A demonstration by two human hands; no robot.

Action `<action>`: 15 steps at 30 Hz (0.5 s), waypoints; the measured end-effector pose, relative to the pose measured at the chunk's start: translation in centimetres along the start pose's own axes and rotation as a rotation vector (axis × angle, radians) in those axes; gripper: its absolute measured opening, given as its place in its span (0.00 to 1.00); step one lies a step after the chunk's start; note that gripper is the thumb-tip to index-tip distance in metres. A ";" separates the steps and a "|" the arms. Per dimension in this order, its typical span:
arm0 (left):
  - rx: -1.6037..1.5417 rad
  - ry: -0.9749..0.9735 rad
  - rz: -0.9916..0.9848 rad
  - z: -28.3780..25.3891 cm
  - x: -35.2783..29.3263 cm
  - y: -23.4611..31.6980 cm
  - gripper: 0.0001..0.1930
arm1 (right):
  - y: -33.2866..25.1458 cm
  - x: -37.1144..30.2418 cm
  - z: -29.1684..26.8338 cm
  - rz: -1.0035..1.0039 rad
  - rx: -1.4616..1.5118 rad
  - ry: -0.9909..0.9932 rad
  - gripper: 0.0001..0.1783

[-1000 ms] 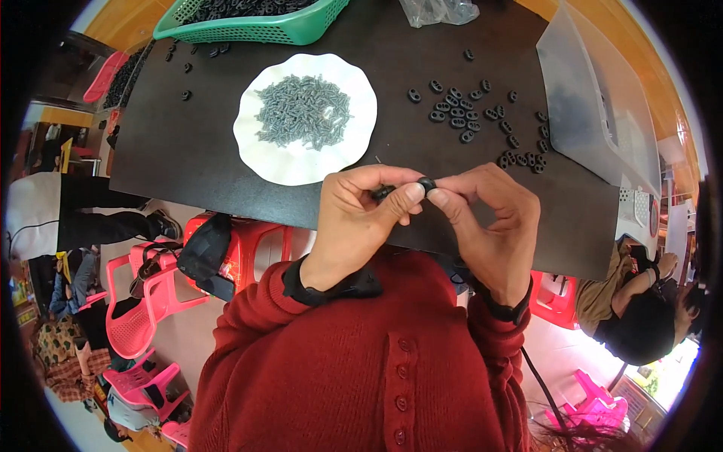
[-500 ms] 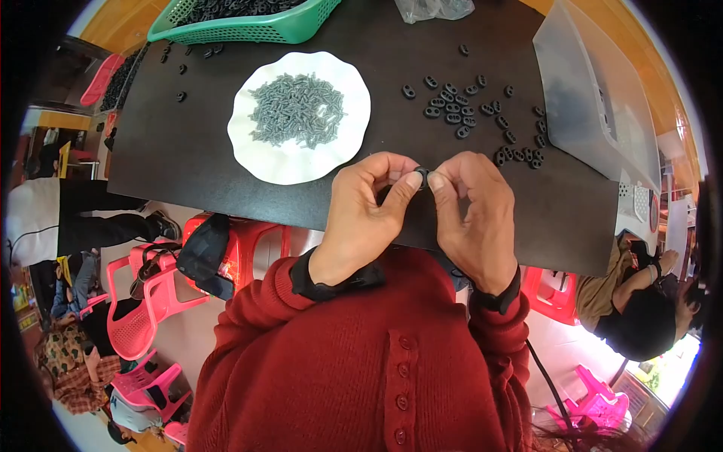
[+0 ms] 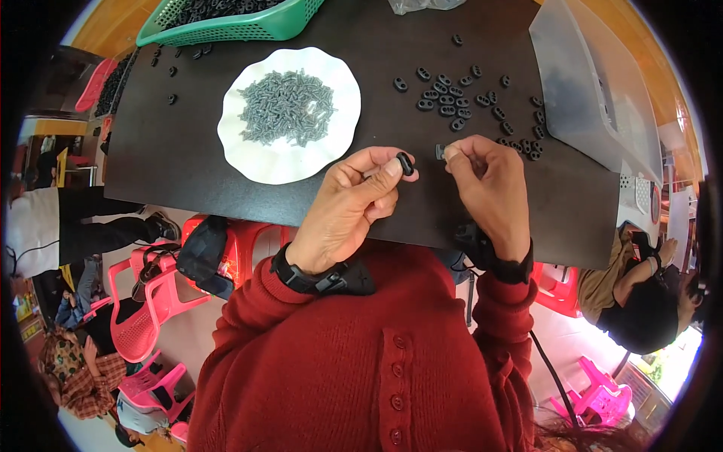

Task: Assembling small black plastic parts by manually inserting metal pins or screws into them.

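Near the table's front edge, my left hand [image 3: 354, 200] pinches a black oval cord-lock piece [image 3: 406, 163] between thumb and fingers. A short gap to the right, my right hand [image 3: 489, 177] is closed on a small grey piece [image 3: 440, 151] that pokes out beyond thumb and forefinger; its exact kind is too small to make out. Behind my left hand stands a white scalloped plate [image 3: 290, 170] with a heap of small grey springs [image 3: 282, 113]. Several black two-hole cord-lock pieces [image 3: 446, 99] lie loose beyond my right hand.
A green basket [image 3: 282, 22] of black pieces stands at the far left, with a few loose pieces near it. On the right is a translucent plastic bin [image 3: 584, 98]; a clear bag [image 3: 425, 4] lies at the back. Red chairs [image 3: 233, 241] and other people surround the table.
My hands were together at one black piece and have come apart. The left keeps the black piece, now tilted; the right has moved right with the small grey piece showing.
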State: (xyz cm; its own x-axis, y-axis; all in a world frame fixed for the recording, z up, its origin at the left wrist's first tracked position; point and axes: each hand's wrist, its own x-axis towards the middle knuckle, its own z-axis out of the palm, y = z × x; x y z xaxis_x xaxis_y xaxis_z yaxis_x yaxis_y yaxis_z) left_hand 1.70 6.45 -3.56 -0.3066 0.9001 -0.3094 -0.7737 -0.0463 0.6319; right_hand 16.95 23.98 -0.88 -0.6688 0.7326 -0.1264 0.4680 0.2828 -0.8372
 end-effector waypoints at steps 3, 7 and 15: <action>-0.028 0.011 0.004 -1.0 0.3 -0.1 0.11 | 0.6 0.6 0.9 0.007 -0.039 0.050 0.11; -0.065 0.030 -0.021 -1.6 0.2 0.4 0.12 | 0.7 1.6 1.5 -0.052 -0.259 0.065 0.08; -0.072 -0.018 -0.058 -3.1 -0.3 1.4 0.13 | -2.2 1.3 1.5 -0.104 -0.390 0.073 0.07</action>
State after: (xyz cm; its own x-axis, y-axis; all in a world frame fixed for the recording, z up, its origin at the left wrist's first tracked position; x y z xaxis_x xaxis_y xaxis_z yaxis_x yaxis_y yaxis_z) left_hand -1.01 4.75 -4.79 -0.2508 0.9100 -0.3303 -0.8279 -0.0248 0.5603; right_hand 14.20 23.37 0.02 -0.6880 0.7257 -0.0022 0.5935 0.5609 -0.5771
